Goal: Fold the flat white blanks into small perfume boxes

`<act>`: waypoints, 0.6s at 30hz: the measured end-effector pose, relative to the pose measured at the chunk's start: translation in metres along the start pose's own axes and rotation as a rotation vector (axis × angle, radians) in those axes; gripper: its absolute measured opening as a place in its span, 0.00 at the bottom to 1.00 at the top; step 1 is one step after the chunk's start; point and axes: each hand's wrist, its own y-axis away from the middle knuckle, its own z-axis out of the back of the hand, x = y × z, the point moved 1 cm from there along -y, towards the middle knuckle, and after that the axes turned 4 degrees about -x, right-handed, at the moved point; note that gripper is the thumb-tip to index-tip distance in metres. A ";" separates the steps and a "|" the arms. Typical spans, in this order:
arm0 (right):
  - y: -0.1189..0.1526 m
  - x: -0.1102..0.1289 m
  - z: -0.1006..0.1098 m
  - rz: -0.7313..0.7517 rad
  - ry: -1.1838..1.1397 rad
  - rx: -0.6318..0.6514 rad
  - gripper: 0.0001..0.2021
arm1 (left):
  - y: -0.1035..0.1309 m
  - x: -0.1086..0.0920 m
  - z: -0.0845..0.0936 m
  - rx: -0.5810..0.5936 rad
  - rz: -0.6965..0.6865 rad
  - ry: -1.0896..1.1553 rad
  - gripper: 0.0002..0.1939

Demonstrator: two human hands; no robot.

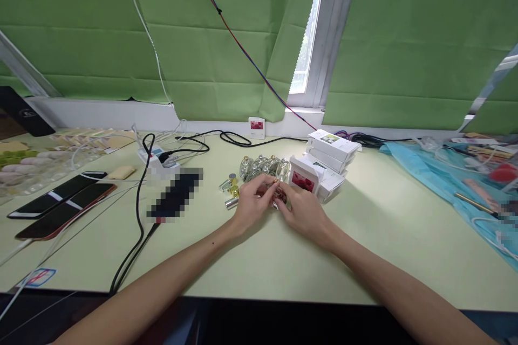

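Note:
My left hand (pixel 256 199) and my right hand (pixel 303 210) meet over the table, fingers closed around a small glass bottle (pixel 277 193), mostly hidden by the fingers. Its gold-coloured top shows between the fingertips. Just behind the hands stand several clear, rounded glass bottles (pixel 259 166) with metallic necks. Small shiny gold and silver caps (pixel 232 202) lie left of my left hand. Beside my right hand is an open white box (pixel 304 177) with a red flower picture, leaning against a stack of white boxes (pixel 329 148).
Phones (pixel 67 210) with charging cables and a power strip (pixel 150 157) lie on the left of the table (pixel 384 248). Black cable (pixel 140 199) runs to the front edge. Blue plastic sheeting (pixel 437 183) with loose items covers the right side. A small card box (pixel 256 128) stands against the back wall.

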 end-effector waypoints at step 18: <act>-0.001 -0.001 -0.001 -0.008 -0.007 0.011 0.17 | -0.003 0.009 0.000 -0.013 -0.217 -0.129 0.10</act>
